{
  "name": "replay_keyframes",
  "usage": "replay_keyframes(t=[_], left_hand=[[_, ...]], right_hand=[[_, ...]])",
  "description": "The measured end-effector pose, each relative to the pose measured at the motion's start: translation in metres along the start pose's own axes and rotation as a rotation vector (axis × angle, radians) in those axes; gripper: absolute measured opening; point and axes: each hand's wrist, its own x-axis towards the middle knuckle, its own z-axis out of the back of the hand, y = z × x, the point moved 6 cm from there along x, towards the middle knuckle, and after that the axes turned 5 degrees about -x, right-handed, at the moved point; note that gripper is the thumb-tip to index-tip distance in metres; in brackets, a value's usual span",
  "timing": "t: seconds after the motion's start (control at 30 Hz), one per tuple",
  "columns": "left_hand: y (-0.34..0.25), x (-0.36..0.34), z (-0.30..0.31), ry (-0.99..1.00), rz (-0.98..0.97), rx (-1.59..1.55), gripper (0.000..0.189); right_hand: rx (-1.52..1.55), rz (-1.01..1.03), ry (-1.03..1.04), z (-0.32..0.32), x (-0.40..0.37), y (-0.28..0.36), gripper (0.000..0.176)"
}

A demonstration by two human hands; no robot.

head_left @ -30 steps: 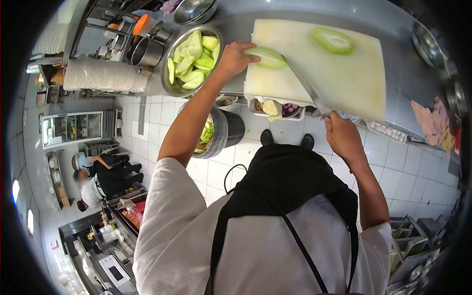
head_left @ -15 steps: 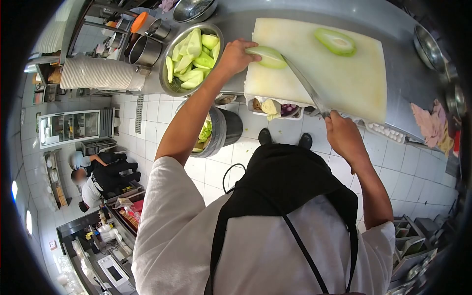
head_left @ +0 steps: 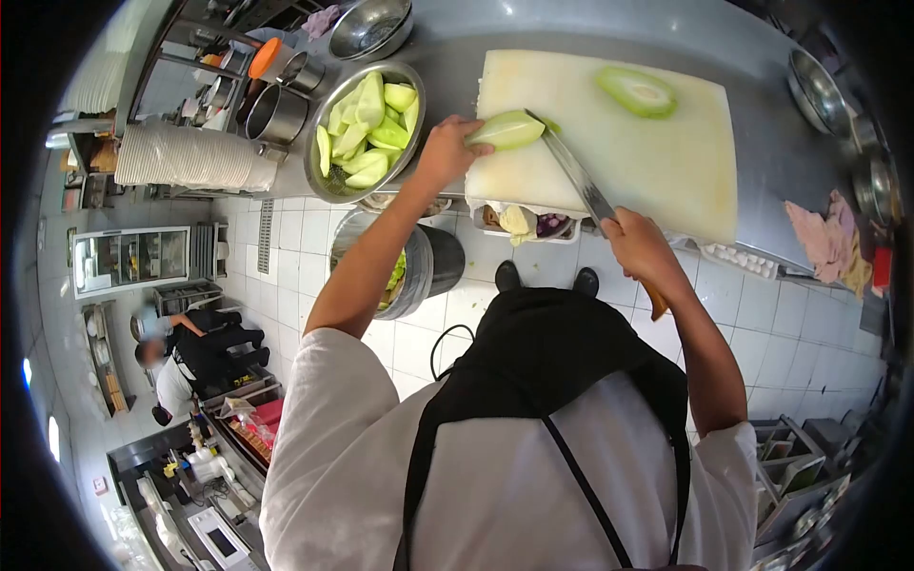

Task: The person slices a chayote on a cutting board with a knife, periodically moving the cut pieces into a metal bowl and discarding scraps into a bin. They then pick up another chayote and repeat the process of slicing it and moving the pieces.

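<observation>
On the left part of the white cutting board (head_left: 666, 162), my left hand (head_left: 451, 150) grips the near-left end of a pale green vegetable piece (head_left: 509, 130). My right hand (head_left: 640, 246) is closed round the wooden handle of a large knife (head_left: 579, 179). The blade points up and left, its tip at the right end of the piece, where a small green bit shows. Another halved green vegetable (head_left: 636, 92) lies cut face up near the board's far edge. Left of my left hand stands a metal bowl (head_left: 312, 164) of pale green pieces.
An empty-looking metal bowl (head_left: 371, 30) and metal pots (head_left: 276, 114) stand at the back left. Below the counter are a lined bin (head_left: 433, 262) and a container of vegetables (head_left: 519, 222). Pink cloths (head_left: 821, 233) lie right. Two people are far left.
The knife has moved left and up, and its tip now reaches past the end of the piece. The piece is tilted differently, and a small green bit shows beside the blade.
</observation>
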Motion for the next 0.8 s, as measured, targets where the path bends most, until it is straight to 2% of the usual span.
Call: replay_keyframes(t=[0.03,0.1,0.13,0.37,0.57,0.8], left_hand=[[-0.003,-0.005,0.0,-0.064,-0.056,0.042,0.05],[-0.01,-0.017,-0.001,-0.193,-0.16,0.131,0.046],[-0.015,-0.019,-0.001,-0.177,-0.152,0.114,0.04],[-0.006,-0.011,-0.01,-0.172,-0.138,0.063,0.032],[-0.016,-0.011,-0.01,-0.159,-0.159,0.124,0.032],[-0.02,-0.007,-0.011,-0.145,-0.184,0.15,0.031]], right_hand=[[0.096,-0.067,0.076,0.001,-0.008,0.001,0.031],[0.176,-0.044,0.049,0.005,-0.018,-0.003,0.033],[0.215,-0.032,0.034,0.007,-0.023,-0.008,0.034],[0.236,0.027,0.035,0.007,-0.044,-0.012,0.035],[0.235,0.024,-0.007,0.004,-0.051,-0.013,0.036],[0.301,-0.047,0.04,0.002,-0.055,-0.018,0.036]])
